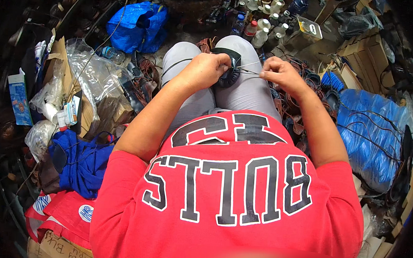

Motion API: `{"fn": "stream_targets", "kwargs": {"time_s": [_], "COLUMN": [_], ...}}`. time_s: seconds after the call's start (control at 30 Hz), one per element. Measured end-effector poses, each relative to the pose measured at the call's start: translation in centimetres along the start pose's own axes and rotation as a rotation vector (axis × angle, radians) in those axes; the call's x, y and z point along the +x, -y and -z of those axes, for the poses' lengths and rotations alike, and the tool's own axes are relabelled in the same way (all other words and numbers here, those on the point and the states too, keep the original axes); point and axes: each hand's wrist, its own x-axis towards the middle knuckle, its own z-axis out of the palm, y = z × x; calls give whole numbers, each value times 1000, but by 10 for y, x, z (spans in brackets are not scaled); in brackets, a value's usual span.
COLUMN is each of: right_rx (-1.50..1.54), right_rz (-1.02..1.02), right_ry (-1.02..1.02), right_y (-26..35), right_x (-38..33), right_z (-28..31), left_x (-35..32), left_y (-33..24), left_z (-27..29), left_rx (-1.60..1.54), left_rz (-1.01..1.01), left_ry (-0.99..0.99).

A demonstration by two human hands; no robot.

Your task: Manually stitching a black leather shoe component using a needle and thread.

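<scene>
We see the left hand (209, 68) closed around a dark shoe piece (230, 69) resting on the knees at 12 o'clock; the right hand (278, 73), at its 3 o'clock, pinches a taut thread (250, 72).

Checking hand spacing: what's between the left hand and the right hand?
In the head view, a thin pale thread runs taut from the dark shoe piece under the left hand to the right hand, above the grey-trousered knees.

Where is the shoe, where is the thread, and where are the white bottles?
dark shoe (230, 73), head view, on its rounded dark side beside the left hand (209, 68).
thread (248, 72), head view, on the pale strand stretched toward the right hand (278, 72).
white bottles (261, 37), head view, on one bottle's body.
</scene>
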Motion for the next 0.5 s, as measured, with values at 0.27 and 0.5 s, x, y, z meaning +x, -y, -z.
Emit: {"fn": "stream_targets", "kwargs": {"time_s": [0.27,0.5], "right_rx": [-661,-974], "right_rz": [307,453], "right_ry": [-296,-57], "right_y": [15,69], "right_x": [42,25], "right_z": [22,2], "left_x": [8,9], "left_y": [-3,8], "left_z": [3,3], "left_rx": [185,252], "left_rz": [-141,-130], "left_ry": [30,42]}}
